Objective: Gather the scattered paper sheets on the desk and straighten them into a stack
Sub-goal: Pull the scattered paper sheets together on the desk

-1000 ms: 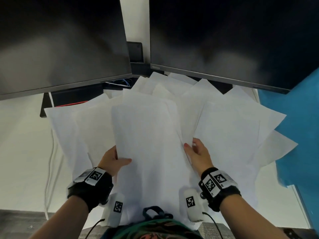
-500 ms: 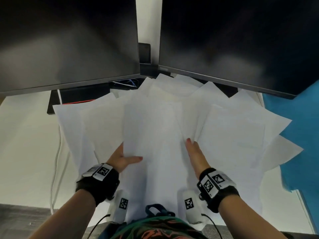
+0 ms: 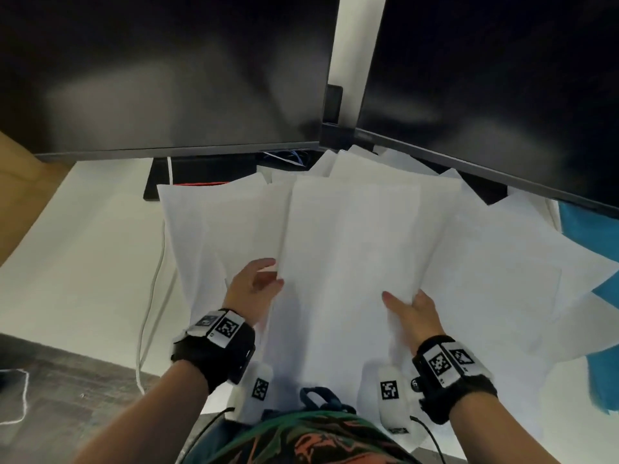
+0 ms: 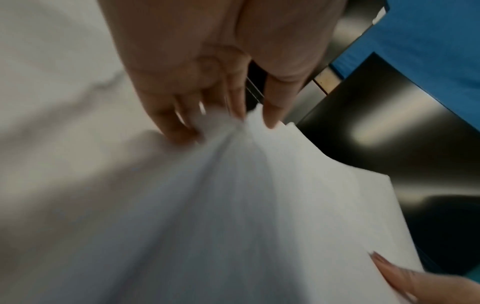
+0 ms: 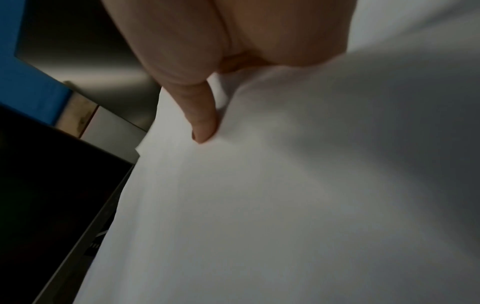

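Observation:
Several white paper sheets lie fanned over the white desk below two monitors. My left hand grips the left edge of the middle bundle; in the left wrist view its thumb and fingers pinch the sheets. My right hand holds the bundle's right side. Its thumb presses on top of the paper and its fingers are hidden underneath. More sheets spread out to the left and right of the bundle.
Two dark monitors hang low over the far ends of the sheets. A black stand base sits behind the papers. A white cable runs down the desk at left. A blue surface borders the right.
Both hands have slid in toward the middle bundle and now clasp it from each side. The view has swung left, so the papers and hands sit further right.

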